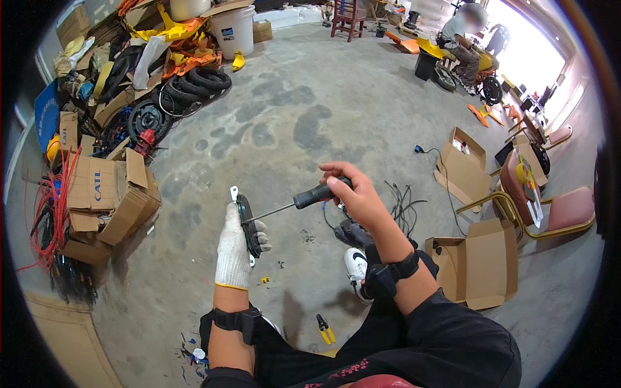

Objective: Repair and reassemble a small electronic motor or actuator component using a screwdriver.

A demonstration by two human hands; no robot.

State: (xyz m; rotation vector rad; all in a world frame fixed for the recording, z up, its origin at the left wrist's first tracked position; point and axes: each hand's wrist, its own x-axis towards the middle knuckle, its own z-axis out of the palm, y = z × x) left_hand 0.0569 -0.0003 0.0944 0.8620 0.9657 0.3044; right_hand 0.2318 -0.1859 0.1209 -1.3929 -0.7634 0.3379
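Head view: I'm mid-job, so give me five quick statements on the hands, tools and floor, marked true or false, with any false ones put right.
1. The right hand holds the screwdriver. True.
2. The right hand is gloved. False: it is bare.
3. The left hand holds the black part. True.
4. The pliers are in the left hand. False: they lie on the floor.
5. The stacked tyres are at the upper left. True.

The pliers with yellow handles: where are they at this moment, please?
In the head view, the pliers lie on the floor near the lower edge, slightly right of centre, between the person's legs.
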